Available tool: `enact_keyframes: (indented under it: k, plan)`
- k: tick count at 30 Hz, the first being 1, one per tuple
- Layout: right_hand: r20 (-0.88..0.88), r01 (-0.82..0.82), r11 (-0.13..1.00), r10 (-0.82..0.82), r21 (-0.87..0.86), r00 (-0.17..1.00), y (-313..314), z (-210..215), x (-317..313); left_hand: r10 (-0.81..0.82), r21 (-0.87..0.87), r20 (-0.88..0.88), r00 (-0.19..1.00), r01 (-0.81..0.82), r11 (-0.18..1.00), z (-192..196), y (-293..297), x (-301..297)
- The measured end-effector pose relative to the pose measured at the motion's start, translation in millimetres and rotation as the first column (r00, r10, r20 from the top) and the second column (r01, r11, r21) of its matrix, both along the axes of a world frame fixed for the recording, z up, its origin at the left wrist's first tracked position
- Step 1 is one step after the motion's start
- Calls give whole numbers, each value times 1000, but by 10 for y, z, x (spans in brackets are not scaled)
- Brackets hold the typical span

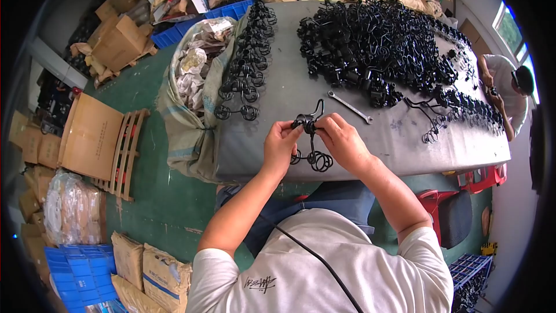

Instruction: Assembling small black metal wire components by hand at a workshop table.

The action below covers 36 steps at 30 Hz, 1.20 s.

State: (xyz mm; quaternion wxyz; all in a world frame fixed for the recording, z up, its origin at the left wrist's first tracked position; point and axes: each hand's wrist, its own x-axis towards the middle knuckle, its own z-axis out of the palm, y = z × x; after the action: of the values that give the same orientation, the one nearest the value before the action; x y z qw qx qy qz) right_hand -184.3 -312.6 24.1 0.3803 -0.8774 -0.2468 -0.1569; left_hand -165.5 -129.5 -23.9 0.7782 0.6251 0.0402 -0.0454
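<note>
Both my hands grip one black bent-wire part with looped coils, held just above the near edge of the grey table. My left hand pinches the clamp-like middle of it from the left. From the right, my right hand closes its fingers on the same middle piece. One bent rod end points up and away from me, while the round loops hang toward me. A silver wrench lies on the table beyond my right hand.
A row of similar black parts lines the table's left side. A large black heap covers the far right. An open woven sack stands left of the table. Another person works at the right edge. A red chair stands behind right.
</note>
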Motion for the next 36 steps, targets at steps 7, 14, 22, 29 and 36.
enact_keyframes:
  k: [7, 14, 22, 29, 36]
  plan:
    - [-61, 82, 996, -79, 36, 995, 61, -91, -51, 5, -17, -8, 1000, -6, 1000, 12, -22, -27]
    - [38, -59, 993, 63, -107, 997, -24, 31, -17, -36, -46, -11, 999, 35, 998, -9, 8, -15]
    - [-6, -42, 993, 42, -108, 999, -52, 18, -16, -30, -33, -5, 1000, 30, 999, 18, -14, -33]
    - [-55, 77, 995, -81, -70, 995, -13, -112, -6, -39, -15, 31, 999, 40, 999, 1, -20, -40]
    - [63, 148, 977, -140, -154, 988, 31, -77, -55, -52, 44, 51, 997, 50, 998, -47, -25, -63]
